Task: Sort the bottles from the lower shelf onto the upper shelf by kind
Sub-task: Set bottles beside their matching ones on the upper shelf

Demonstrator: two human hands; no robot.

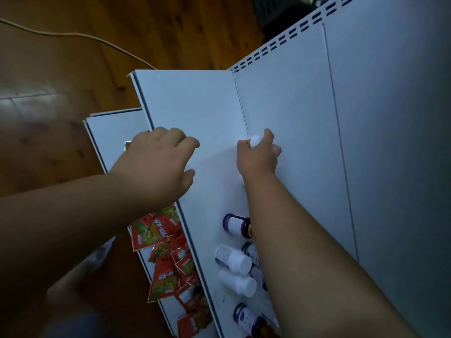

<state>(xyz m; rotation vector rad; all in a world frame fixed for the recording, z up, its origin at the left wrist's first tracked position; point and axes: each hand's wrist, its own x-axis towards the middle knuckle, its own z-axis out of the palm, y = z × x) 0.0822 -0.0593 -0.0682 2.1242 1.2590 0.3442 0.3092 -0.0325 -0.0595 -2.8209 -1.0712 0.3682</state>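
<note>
Bottles (234, 261) lie on the white shelf (207, 106) above a wooden floor (61, 69); right hand (257, 156) grips a white-capped bottle (255, 140), left hand (158, 162) rests open on the shelf.

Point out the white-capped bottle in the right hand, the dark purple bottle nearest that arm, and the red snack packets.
White-capped bottle (255, 140), head view: on its white cap.
Dark purple bottle (234, 224), head view: on its label.
Red snack packets (163, 281), head view: on one packet's front.
</note>
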